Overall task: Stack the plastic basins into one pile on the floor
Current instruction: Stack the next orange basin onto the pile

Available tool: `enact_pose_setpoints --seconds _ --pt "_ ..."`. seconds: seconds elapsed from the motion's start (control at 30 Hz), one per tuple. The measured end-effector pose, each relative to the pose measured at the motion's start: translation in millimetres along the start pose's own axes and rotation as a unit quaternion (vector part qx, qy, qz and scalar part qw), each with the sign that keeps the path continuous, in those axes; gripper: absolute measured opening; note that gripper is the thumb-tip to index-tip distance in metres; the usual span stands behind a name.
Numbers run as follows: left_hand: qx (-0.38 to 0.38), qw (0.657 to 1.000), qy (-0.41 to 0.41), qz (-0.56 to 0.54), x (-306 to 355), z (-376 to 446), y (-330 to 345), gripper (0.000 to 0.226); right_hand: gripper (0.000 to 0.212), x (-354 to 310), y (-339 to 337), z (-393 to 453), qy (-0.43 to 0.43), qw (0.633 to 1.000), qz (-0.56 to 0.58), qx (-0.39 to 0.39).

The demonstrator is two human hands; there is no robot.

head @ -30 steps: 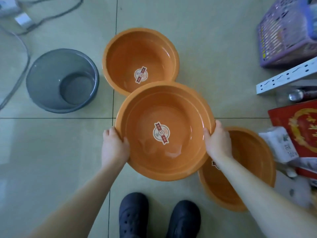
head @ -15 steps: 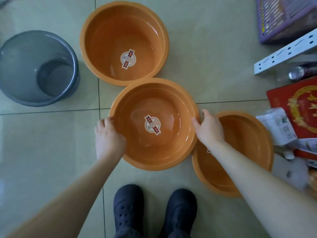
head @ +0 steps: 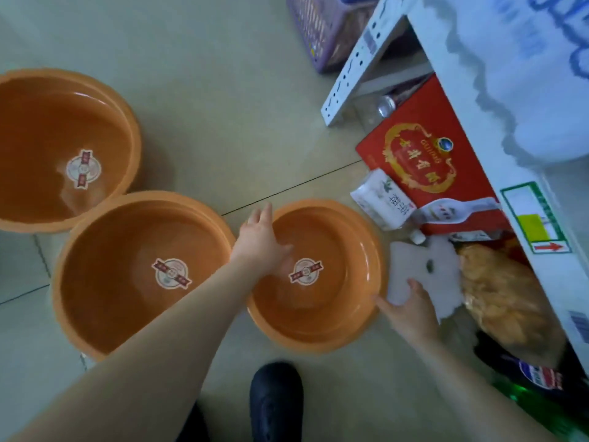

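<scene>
Three orange plastic basins with round labels sit upright on the tiled floor. The far one point(head: 47, 148) is at the left edge, and the middle one point(head: 127, 282) touches it. The smaller right basin point(head: 338, 295) lies beside the middle one. My left hand point(head: 259, 242) hovers over the right basin's left rim, fingers spread and holding nothing. At that basin's near right rim is my right hand point(head: 411, 312), fingertips at the edge, not closed on it.
Clutter crowds the right basin's right side: a red box point(head: 424, 161), a tissue pack point(head: 381, 199), a white plastic bag point(head: 427, 275) and a snack bag point(head: 506, 298). A white shelf point(head: 497, 129) overhangs them, with a purple basket point(head: 322, 30) behind. My dark shoe point(head: 275, 400) stands just below the basin.
Both hands let go of the middle basin, which now rests on the floor. They moved right to the smaller basin, and the view swung right.
</scene>
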State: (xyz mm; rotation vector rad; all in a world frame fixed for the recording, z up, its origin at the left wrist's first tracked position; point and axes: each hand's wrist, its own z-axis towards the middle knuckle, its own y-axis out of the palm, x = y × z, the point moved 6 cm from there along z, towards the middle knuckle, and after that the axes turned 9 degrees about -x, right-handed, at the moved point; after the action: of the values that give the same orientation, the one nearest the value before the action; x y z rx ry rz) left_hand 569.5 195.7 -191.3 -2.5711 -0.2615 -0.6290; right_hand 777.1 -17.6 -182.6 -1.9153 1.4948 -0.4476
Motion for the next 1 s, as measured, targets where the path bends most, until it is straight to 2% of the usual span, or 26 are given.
enact_pose_setpoints --seconds 0.1,0.23,0.3,0.4,0.5,0.6,0.67,0.73,0.83,1.0 --pt "-0.008 0.999 -0.025 0.028 -6.3 26.6 26.5 0.093 0.096 31.0 30.4 25.9 0.047 0.996 0.048 -0.055" --pt "0.034 0.996 -0.043 0.074 -16.1 37.2 33.5 0.077 0.059 42.1 69.5 49.9 0.064 0.99 0.083 -0.098" --pt "0.044 0.996 -0.028 0.075 -15.4 36.2 32.4 0.069 0.041 41.2 70.7 51.1 0.072 0.992 0.084 -0.062" --pt "0.068 0.997 0.01 0.025 -5.1 23.0 22.4 0.065 0.032 33.3 38.5 37.0 0.059 0.994 0.086 0.035" --pt "0.114 0.991 0.056 -0.035 15.0 -9.8 -4.6 0.064 0.03 6.2 -18.6 5.3 -0.022 0.986 0.086 0.139" --pt "0.174 0.979 0.073 -0.079 19.8 -52.9 -51.6 0.06 0.029 -45.6 -66.0 -37.4 -0.121 0.967 0.11 0.198" --pt "0.22 0.969 0.051 -0.102 1.8 -81.0 -89.3 0.058 0.028 -95.2 -80.3 -65.9 -0.178 0.957 0.117 0.198" --pt "0.252 0.96 0.007 -0.12 -34.0 -106.0 -122.0 0.057 0.02 -146.2 -70.9 -85.1 -0.23 0.955 0.099 0.156" --pt "0.277 0.945 -0.08 -0.152 -105.3 -137.3 -148.0 0.058 0.012 -206.6 -26.9 -99.2 -0.281 0.954 0.044 0.099" --pt "0.294 0.911 -0.187 -0.219 -213.9 -158.3 -131.7 0.058 0.025 -260.2 73.0 -101.3 -0.315 0.945 -0.058 0.064"
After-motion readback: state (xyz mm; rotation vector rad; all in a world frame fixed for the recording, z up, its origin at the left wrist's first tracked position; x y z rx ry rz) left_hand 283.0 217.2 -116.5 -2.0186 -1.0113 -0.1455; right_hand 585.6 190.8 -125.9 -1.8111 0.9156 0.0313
